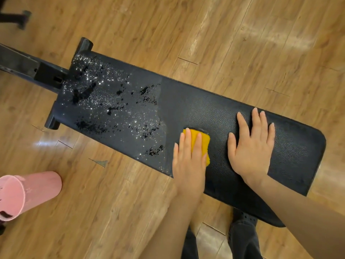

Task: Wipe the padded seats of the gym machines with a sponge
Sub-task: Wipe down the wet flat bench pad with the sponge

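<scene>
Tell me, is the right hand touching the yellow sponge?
Apart. The head view shows the right hand flat on the black pad, with bare pad between it and the sponge.

Glossy wood-plank floor (224,34), light glare; pink bucket (28,193) lower left.

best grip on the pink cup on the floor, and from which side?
Judging by pose: the pink cup lies tipped on the wooden floor, mouth toward the left edge. Come from above, grip across its round mid-body; the far side is exposed too.
</scene>
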Demonstrator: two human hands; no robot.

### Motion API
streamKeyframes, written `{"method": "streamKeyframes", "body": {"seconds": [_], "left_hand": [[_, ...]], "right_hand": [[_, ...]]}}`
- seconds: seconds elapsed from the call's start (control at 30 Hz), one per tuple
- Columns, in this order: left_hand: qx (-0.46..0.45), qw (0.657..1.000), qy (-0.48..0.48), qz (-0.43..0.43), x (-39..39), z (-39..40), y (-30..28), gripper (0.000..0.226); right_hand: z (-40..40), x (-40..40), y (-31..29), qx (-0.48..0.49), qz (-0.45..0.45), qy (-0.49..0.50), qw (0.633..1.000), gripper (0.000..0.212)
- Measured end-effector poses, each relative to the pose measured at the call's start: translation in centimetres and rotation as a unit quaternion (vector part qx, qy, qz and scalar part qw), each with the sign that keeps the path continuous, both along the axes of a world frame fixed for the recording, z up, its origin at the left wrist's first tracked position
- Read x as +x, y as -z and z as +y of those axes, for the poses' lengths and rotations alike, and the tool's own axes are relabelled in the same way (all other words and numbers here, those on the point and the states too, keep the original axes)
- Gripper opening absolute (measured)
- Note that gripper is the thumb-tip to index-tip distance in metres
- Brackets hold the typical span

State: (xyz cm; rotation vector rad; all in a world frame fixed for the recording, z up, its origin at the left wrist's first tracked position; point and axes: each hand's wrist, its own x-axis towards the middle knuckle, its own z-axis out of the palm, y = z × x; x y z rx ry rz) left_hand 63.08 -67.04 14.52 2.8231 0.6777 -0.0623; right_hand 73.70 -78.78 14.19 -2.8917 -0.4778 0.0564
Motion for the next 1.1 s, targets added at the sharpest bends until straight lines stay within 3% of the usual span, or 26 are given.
{"method": "streamKeyframes", "body": {"seconds": [0.1,0.2,0.27,0.4,0.5,0.6,0.7,0.77,0.9,1.1], "left_hand": [[0.046,0.997,-0.056,-0.004,3.9,4.3,0.9,0.048],[-0.019,0.983,-0.182,-0.007,8.8,8.9,0.5,0.049],[-0.033,0.978,-0.204,-0.011,9.9,9.2,0.4,0.048],[0.003,0.989,-0.141,-0.033,5.8,3.8,0.6,0.051],[-0.006,0.997,-0.076,0.000,0.1,-1.1,0.1,0.058],[0.014,1.000,-0.011,0.014,-1.3,-0.2,0.1,0.053],[0.046,0.997,-0.066,0.010,1.9,5.2,0.9,0.052],[0.019,0.991,-0.132,0.009,4.2,8.1,0.8,0.052],[-0.009,0.982,-0.186,-0.010,4.4,6.2,0.6,0.052],[0.001,0.999,-0.038,0.013,-2.9,-2.4,0.1,0.054]], "right_hand": [[0.0,0.0,0.1,0.002,-0.002,-0.001,1.000,0.055],[0.0,0.0,0.1,-0.001,0.001,-0.001,1.000,0.055],[0.0,0.0,0.1,-0.001,0.001,0.000,1.000,0.055],[0.0,0.0,0.1,0.004,-0.004,-0.001,1.000,0.055],[0.0,0.0,0.2,0.004,-0.008,-0.002,1.000,0.054],[0.0,0.0,0.3,0.004,-0.011,-0.003,1.000,0.053],[-0.1,0.0,0.3,0.006,-0.014,-0.004,1.000,0.053],[-0.1,0.0,0.3,0.007,-0.016,-0.003,1.000,0.053],[-0.1,0.0,0.3,0.010,-0.020,-0.002,1.000,0.053],[-0.1,-0.1,0.3,0.010,-0.021,-0.003,1.000,0.053]]}}
